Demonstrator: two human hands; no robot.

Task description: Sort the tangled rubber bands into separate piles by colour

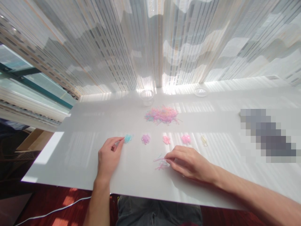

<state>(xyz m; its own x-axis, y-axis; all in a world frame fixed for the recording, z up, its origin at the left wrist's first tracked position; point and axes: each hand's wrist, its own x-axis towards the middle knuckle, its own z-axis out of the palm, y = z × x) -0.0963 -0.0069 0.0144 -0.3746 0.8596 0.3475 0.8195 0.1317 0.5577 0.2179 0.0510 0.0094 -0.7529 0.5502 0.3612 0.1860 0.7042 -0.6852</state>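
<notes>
My left hand is closed in a pinch at the left edge of a small pile of turquoise rubber bands, its fingertips touching them. My right hand pinches thin rubber bands at a loose mixed bunch of pink, purple and bluish ones; its fingertips partly cover them. To the right of the turquoise pile, in a row, lie a purple pile, a coral pile, a pink pile and a few pale yellow bands. Behind the row spreads a large mixed heap.
A clear round container and a clear lid-like disc stand at the back of the white table, near the blinds. A blurred-out dark object lies at right. A white cable crosses the floor.
</notes>
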